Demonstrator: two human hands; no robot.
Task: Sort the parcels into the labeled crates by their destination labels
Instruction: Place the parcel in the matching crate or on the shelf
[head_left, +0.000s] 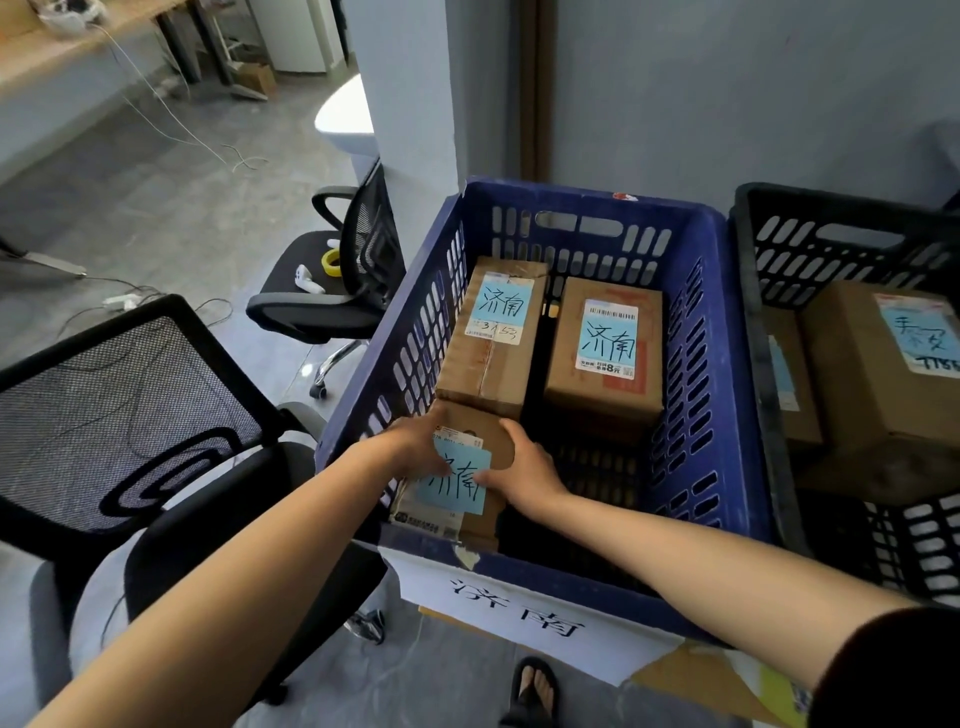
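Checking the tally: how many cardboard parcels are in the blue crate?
3 brown cardboard parcels in the blue plastic crate: far-left parcel, far-right parcel, near-left parcel held by left hand and right hand. Any beneath would be hidden.

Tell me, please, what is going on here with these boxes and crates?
A person grips a small cardboard parcel with the left hand and the right hand, low in the near left corner of the blue crate. Its blue note reads 济南, matching the crate's front label. At the far end lie a far left parcel and a far right parcel with the same note. The black crate on the right holds differently labelled boxes.
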